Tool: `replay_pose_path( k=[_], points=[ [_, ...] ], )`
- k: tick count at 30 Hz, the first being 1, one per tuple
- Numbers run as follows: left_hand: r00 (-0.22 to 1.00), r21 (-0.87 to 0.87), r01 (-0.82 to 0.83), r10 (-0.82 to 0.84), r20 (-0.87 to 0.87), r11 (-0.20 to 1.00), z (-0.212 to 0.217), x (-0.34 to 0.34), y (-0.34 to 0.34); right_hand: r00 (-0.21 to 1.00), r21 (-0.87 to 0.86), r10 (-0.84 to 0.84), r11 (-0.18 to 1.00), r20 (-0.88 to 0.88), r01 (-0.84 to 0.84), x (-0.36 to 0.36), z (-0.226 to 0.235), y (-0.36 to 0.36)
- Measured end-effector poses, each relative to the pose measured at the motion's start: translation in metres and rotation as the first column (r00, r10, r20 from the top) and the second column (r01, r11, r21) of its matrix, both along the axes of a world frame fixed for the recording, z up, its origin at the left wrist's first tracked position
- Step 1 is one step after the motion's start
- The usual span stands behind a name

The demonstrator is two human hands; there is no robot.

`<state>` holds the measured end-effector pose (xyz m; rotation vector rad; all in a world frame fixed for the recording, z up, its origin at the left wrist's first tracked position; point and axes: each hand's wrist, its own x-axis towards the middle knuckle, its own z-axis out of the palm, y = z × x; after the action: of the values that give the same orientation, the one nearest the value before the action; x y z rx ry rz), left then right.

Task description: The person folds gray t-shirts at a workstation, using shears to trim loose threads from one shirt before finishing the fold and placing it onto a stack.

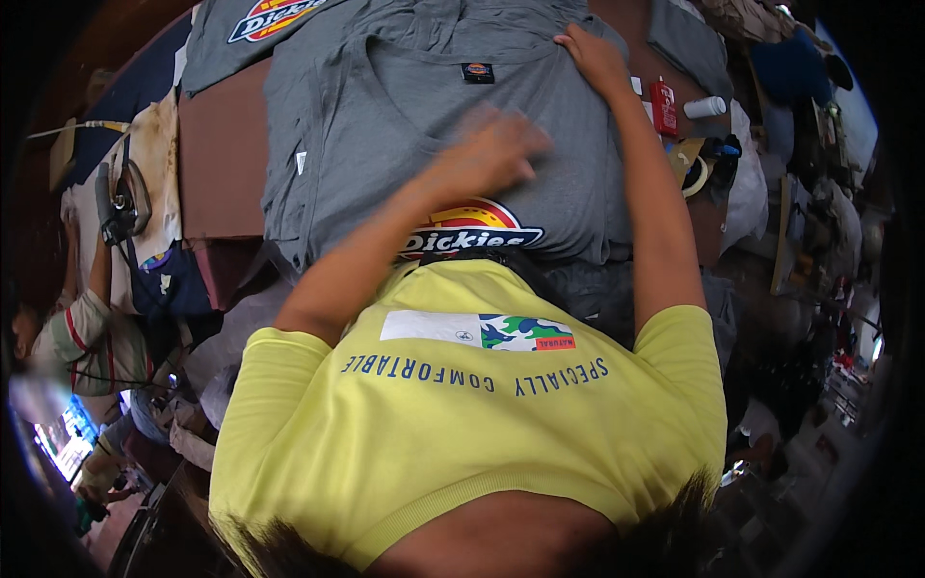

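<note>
A grey T-shirt (pixel 376 144) lies spread on the table in front of me. Its neckline faces away, with a dark label inside the collar and a coloured print near my body. My left hand (pixel 496 149) is over the shirt's chest, below the collar. Motion smears its fingers. At the shirt's far right shoulder, my right hand (pixel 593 60) has its fingers closed at the cloth, seemingly pinching the edge by the neckline.
More grey shirts (pixel 217 53) lie at the far left and far right. On the right stand a red box (pixel 664 108), a white spool (pixel 705 107) and a tape roll (pixel 696 176). Leftward, a person's arm (pixel 99 265) is near an iron (pixel 120 207) on a stained cloth.
</note>
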<state>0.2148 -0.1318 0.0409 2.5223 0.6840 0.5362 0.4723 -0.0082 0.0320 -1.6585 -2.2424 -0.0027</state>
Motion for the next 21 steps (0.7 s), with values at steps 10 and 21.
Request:
replay_pose_path(
  k=[10,21],
  points=[
    [0.885,0.339,-0.408,0.458,-0.080,0.848,0.024,-0.164,0.136,0.946,-0.259,-0.064,0.966,-0.318,-0.022,0.000,0.020,-0.023],
    [0.831,0.095,-0.542,0.550,-0.084,0.835,0.000,-0.169,0.182,0.939,-0.337,-0.125,0.942,-0.321,0.010,0.011,0.016,-0.002]
  ],
)
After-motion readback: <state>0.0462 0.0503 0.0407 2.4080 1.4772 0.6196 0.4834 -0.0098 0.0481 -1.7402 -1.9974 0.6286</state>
